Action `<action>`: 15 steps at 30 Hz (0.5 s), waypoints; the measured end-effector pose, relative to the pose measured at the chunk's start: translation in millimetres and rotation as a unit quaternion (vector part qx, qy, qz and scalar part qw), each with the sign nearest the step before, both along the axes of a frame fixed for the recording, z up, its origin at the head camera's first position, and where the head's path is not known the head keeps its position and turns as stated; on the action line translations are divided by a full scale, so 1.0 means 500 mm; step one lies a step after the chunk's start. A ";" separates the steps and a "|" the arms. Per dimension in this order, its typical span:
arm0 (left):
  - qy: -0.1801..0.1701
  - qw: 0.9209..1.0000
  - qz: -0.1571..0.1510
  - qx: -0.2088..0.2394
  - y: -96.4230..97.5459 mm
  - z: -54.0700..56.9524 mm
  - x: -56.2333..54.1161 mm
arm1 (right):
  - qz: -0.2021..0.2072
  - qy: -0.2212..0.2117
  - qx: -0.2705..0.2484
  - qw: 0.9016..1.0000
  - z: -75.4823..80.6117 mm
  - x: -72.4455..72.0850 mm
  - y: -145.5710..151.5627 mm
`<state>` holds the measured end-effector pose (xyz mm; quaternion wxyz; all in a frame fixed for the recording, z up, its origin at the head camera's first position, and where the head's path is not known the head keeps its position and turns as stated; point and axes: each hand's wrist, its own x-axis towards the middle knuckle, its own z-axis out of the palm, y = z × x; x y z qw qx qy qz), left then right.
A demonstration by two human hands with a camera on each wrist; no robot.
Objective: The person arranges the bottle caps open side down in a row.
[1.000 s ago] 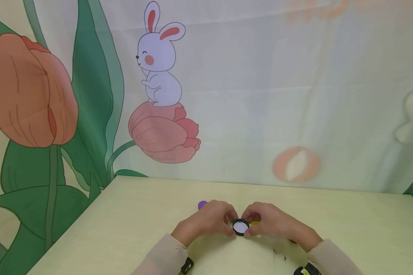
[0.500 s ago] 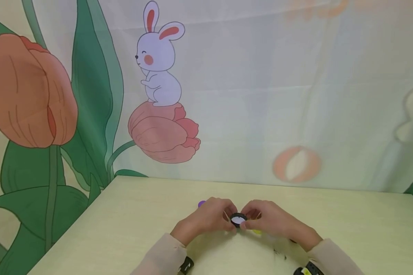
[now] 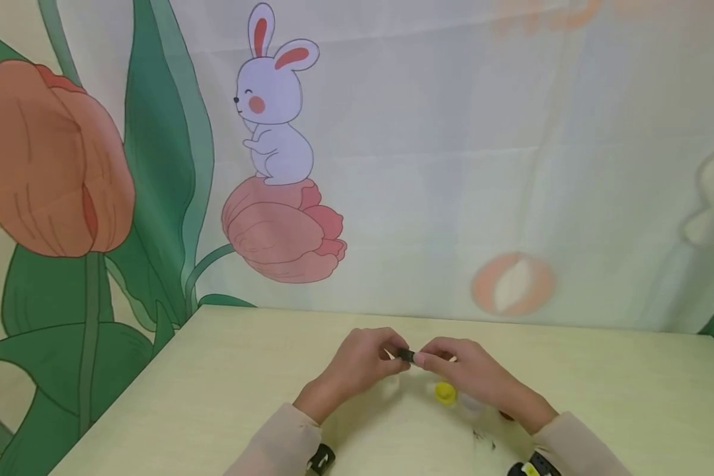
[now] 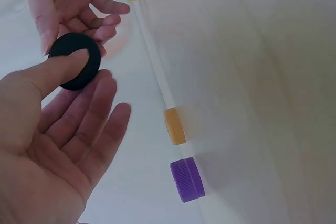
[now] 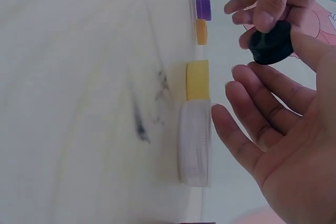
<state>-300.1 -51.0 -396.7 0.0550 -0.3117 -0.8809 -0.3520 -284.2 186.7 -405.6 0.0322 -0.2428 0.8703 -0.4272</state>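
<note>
A round black bottle cap (image 3: 406, 356) is held between both hands above the table, seen nearly edge-on in the head view. My left hand (image 3: 359, 362) pinches it, and in the left wrist view its thumb lies flat across the cap's face (image 4: 73, 43) with fingers behind. From the other side my right hand (image 3: 476, 371) holds the cap's edge with thumb and fingertips. The right wrist view shows the cap's (image 5: 272, 45) stepped rim; the right hand's other fingers spread loosely below it.
On the table (image 3: 262, 370) a yellow cap (image 3: 445, 393) and a clear lid (image 3: 471, 404) lie beneath the right hand. A purple cap (image 4: 187, 179) and an orange cap (image 4: 175, 126) show in the wrist views. Dark smudges (image 3: 484, 438) mark the tabletop; a printed cloth (image 3: 404, 198) hangs behind.
Both hands have lifted the black cap up and away from me. It has turned from showing its white inside to nearly edge-on, and the yellow cap has come into view.
</note>
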 end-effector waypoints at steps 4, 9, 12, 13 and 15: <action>0.010 0.999 0.010 0.029 0.000 0.001 -0.002 | -0.001 -0.001 -0.025 1.000 0.000 0.001 0.004; 0.010 0.999 0.013 0.036 0.000 0.003 0.000 | -0.005 0.010 -0.035 0.999 0.000 0.001 0.004; 0.002 0.999 0.013 0.038 -0.001 0.002 0.000 | -0.008 0.015 -0.038 0.999 -0.001 0.000 0.002; -0.001 0.999 0.013 0.040 -0.001 0.002 0.000 | -0.009 0.016 -0.038 0.999 -0.001 0.000 0.002; -0.007 0.999 0.014 0.042 -0.001 0.001 0.000 | -0.013 0.019 -0.036 0.999 -0.002 0.001 0.001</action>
